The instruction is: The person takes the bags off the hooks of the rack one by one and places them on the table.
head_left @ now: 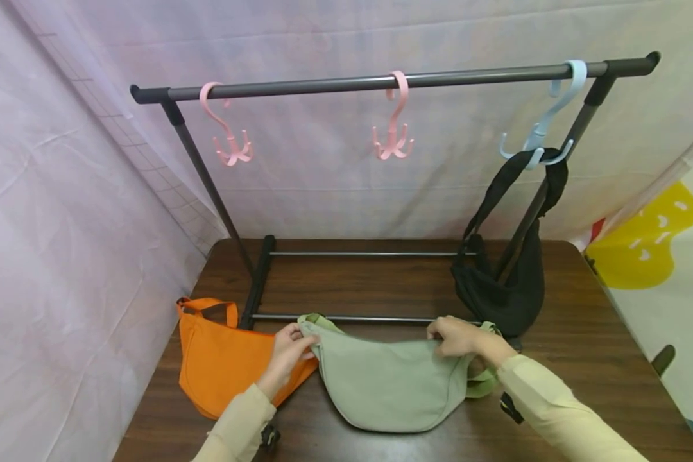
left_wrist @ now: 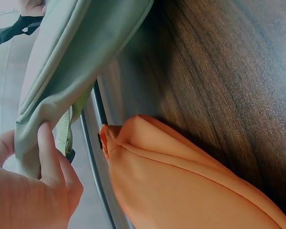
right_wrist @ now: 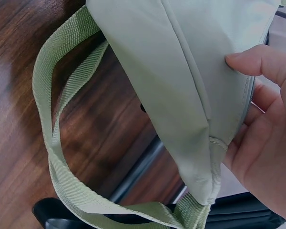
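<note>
Green bag [head_left: 389,385]: bottom centre of the head view, stretched between two hands, its curved belly toward the bottom edge; I can't tell whether that lower edge touches the table [head_left: 589,366].
Left hand [head_left: 289,353]: pinching the bag's left end, thumb on one side and fingers on the other.
Right hand [head_left: 459,337]: well apart from the left, gripping the upper edge near the right end; in the right wrist view the thumb lies on the fabric, with fingers curled behind.
Green strap [right_wrist: 42,95]: looping across the left and bottom of the right wrist view.
Orange bag [head_left: 225,359]: lower left of the head view, lying on the table, partly behind the left hand and sleeve [head_left: 239,414].
Black bag [head_left: 499,305]: right of centre, hanging by its strap from the blue hook [head_left: 535,138] at upper right.
Pink hooks: one at upper left [head_left: 231,144], another at upper centre [head_left: 393,135], both on the rack's top bar [head_left: 323,85].
Pale cloth [head_left: 323,212]: behind the rack.
</note>
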Available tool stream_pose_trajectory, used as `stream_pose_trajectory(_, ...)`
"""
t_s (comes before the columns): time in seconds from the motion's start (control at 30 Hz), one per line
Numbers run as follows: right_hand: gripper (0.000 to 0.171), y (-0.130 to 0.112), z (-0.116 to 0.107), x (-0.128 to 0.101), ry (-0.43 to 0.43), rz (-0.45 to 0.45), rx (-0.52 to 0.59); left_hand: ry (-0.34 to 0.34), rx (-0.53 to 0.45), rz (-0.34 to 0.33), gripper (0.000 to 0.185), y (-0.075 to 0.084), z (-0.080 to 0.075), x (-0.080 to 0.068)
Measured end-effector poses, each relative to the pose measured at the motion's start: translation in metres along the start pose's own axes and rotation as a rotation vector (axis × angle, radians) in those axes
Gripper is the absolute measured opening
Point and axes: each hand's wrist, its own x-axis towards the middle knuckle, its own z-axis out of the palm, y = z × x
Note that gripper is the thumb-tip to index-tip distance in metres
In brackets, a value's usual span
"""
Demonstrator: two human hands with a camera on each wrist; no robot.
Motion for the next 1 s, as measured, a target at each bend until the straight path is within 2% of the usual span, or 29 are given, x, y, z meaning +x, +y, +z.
stream_pose_trajectory(0.13, 0.018, 0.004, 0.005, 0.003, 0.013, 0.028, -0.018, 0.014, 0.009, -0.011, 0.022, -0.003, 0.001, 0.004)
stream_pose_trajectory(0.33, 0.013, 0.006, 0.013, 0.007, 0.035, 0.081, -0.016, 0.082, 0.029, -0.051, 0.022, -0.006, 0.004, 0.011)
stream_pose_trajectory(0.57, 0.015, 0.013, 0.025, 0.011, 0.082, 0.143, -0.055, 0.132, 0.046, -0.085, 0.029, -0.004, 0.007, 0.017)
stream_pose_trajectory(0.8, 0.016, 0.022, 0.043, 0.014, 0.181, 0.128, -0.113, 0.166, 0.057, -0.090, 0.027, -0.007, 0.008, 0.020)
stream_pose_trajectory(1.0, 0.018, 0.025, 0.057, 0.014, 0.237, 0.165, -0.127, 0.169, 0.059, -0.072, 0.023, -0.011, 0.007, 0.022)
